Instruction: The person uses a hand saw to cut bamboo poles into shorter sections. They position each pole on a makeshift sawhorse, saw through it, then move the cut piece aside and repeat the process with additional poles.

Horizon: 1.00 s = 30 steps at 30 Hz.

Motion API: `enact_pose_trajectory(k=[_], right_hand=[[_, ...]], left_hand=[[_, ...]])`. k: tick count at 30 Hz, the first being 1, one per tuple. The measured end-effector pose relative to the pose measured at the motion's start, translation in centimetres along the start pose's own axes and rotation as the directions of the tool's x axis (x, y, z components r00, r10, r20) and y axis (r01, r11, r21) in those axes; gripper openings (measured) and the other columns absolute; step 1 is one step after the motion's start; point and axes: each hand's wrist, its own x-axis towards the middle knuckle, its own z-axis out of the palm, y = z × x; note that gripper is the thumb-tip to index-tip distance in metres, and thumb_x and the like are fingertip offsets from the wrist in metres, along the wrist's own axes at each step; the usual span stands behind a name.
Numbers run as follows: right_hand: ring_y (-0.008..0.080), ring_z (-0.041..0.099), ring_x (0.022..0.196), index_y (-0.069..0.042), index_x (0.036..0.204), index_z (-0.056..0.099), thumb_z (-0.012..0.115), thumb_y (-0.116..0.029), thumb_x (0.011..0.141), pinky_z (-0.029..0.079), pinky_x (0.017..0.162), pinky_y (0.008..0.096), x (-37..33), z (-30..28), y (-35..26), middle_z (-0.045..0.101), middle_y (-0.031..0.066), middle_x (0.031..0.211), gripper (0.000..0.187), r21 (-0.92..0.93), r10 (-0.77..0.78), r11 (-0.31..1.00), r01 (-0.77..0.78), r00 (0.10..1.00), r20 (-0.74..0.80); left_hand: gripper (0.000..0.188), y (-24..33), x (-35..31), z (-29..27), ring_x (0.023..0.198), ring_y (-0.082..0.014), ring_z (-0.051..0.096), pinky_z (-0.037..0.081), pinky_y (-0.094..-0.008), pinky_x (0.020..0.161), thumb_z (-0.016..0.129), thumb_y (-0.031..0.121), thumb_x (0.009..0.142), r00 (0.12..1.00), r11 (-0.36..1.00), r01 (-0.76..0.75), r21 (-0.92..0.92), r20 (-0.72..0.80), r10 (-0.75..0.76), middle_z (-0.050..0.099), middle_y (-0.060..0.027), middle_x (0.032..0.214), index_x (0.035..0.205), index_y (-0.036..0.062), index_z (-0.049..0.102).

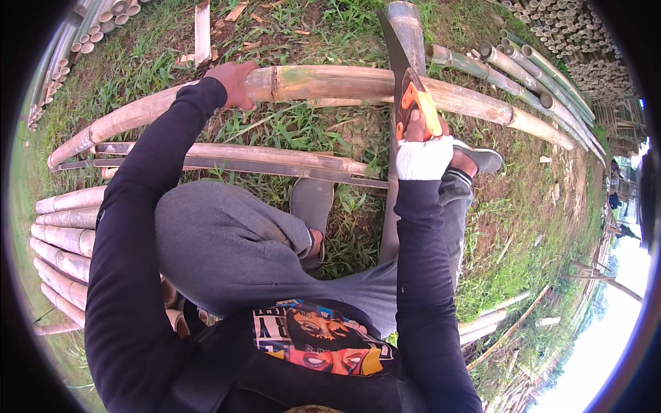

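Observation:
A long bamboo pole (330, 82) lies crosswise in front of me. My left hand (235, 84) grips it left of the middle, the fingers curling over its far side. My right hand (416, 128), with a white cuff at the wrist, is wrapped round the orange handle of a handsaw (394, 48). The saw's blade stands across the pole and points away from me; whether its teeth are in the bamboo I cannot tell. Beneath the pole, near the saw, runs a thicker bamboo support (406, 24), pointing away from me.
Split bamboo lengths (275, 157) lie between the pole and my legs. Cut poles (69, 237) are stacked at the left, and more poles (509, 72) lie at the far right. Large bamboo piles (571, 27) stand behind them. My shoes (311, 206) rest on grassy ground.

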Motion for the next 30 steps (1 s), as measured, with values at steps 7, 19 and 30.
enact_pose_trajectory(k=[7, 19, 30], right_hand=[[0.0122, 0.064, 0.064, 0.002, 0.114, 0.056, 0.067, -0.038, 0.100, 0.055, 0.064, 0.0287, -20.4, -12.6, -1.8, 0.065, 0.0073, 0.076, 0.043, 0.025, 0.020, 0.999, -0.021, 0.999, 0.046], [0.0090, 0.060, 0.075, 0.005, 0.120, 0.059, 0.070, -0.022, 0.101, 0.049, 0.066, 0.0246, -4.2, -2.8, -1.1, 0.067, 0.0071, 0.089, 0.034, 0.121, -0.008, 0.993, 0.005, 1.000, 0.027], [0.0098, 0.057, 0.069, 0.003, 0.117, 0.060, 0.068, -0.019, 0.101, 0.048, 0.062, 0.0266, -5.3, -3.5, -0.7, 0.065, 0.0071, 0.084, 0.029, -0.050, 0.084, 0.995, -0.084, 0.996, -0.008]], left_hand=[[0.090, -0.8, 0.8, 1.0, 0.097, -0.0395, 0.073, 0.060, -0.0479, 0.086, 0.088, 0.044, 0.063, 0.998, 0.998, -0.055, -0.012, -0.023, 0.055, 0.074, -0.0213, 0.106, 0.140, 0.0118, 0.054], [0.087, -0.1, 0.0, 0.0, 0.100, -0.0421, 0.071, 0.058, -0.0504, 0.089, 0.088, 0.039, 0.061, 1.000, 0.999, -0.008, -0.049, -0.012, 0.008, 0.073, -0.0220, 0.108, 0.137, 0.0113, 0.054], [0.088, -0.4, 0.5, 0.9, 0.097, -0.0410, 0.072, 0.059, -0.0491, 0.085, 0.088, 0.041, 0.061, 1.000, 1.000, -0.009, -0.018, -0.025, 0.009, 0.074, -0.0213, 0.104, 0.137, 0.0115, 0.055]])
